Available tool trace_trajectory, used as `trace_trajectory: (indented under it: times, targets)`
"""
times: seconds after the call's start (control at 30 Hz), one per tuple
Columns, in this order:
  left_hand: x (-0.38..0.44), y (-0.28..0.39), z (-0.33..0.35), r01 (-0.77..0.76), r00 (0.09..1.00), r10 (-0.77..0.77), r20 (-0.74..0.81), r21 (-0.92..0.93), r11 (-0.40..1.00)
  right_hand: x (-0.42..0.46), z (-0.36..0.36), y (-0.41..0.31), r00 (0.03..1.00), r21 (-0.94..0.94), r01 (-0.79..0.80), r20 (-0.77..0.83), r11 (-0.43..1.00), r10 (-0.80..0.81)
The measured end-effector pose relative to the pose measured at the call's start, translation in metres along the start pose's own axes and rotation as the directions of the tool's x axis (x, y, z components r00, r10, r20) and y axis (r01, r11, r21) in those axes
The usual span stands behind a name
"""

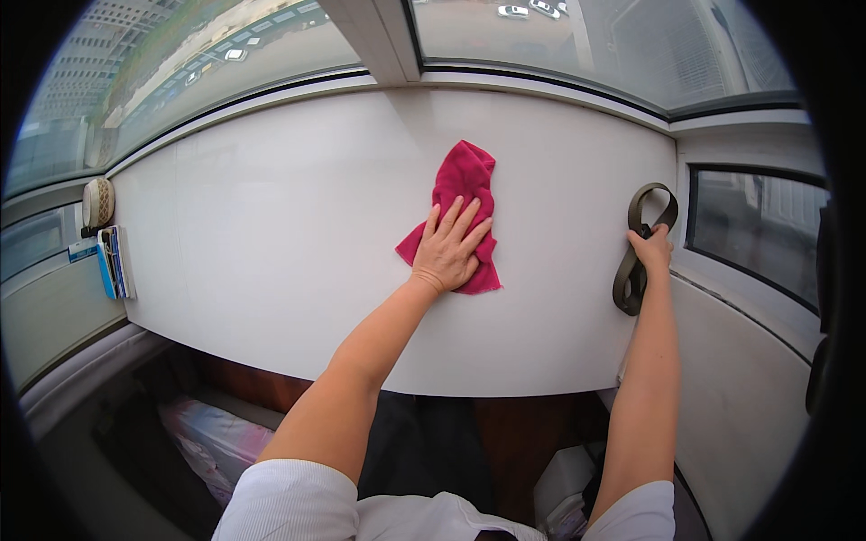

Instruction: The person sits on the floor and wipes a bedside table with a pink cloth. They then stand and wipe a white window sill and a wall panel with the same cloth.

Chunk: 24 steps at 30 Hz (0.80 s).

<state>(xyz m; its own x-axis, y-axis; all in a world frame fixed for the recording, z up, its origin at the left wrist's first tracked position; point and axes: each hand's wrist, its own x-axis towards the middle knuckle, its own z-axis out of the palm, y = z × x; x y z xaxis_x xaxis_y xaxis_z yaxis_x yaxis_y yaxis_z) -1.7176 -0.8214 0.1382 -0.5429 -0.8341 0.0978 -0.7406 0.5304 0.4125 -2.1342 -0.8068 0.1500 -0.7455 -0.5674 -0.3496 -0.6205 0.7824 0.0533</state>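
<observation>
My left hand (pixel 448 247) lies flat on a crumpled crimson cloth (pixel 463 179), fingers spread, pressing it against the white tabletop (pixel 284 223). The cloth stretches beyond my fingertips toward the window and also shows below my wrist. At the right end of the tabletop, my right hand (pixel 653 249) grips a looped olive-grey webbing strap (pixel 636 209) by its middle. One loop stands out above my fingers and another hangs below them. A dark part of the strap, perhaps a buckle, is partly covered by my thumb and fingers.
At the left end stand several thin books (pixel 116 264) and a round patterned object (pixel 99 203). Window frames (pixel 389 40) border the far side, and a low side window (pixel 754 226) is at right. Below the near edge are a plastic-wrapped package (pixel 213 436) and a white box (pixel 563 480).
</observation>
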Motion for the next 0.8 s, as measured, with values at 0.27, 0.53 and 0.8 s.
trace_trajectory:
  times: [0.27, 0.53, 0.8]
  targets:
    - [-0.006, -0.006, -0.004, 0.003, 0.999, -0.004, -0.037, -0.015, 1.000, 0.004, 0.014, -0.001, 0.957, 0.035, 0.289, -0.018, 0.957, -0.289]
    - [-0.001, -0.003, -0.005, 0.026, 1.000, -0.027, -0.012, -0.026, 0.999, -0.060, -0.013, -0.115, 0.769, -0.003, 0.638, -0.029, 0.770, -0.638]
    - [-0.001, -0.004, -0.006, 0.031, 0.998, -0.028, 0.059, -0.043, 0.999, -0.118, -0.004, -0.310, 0.263, -0.019, 0.965, 0.038, 0.262, -0.964]
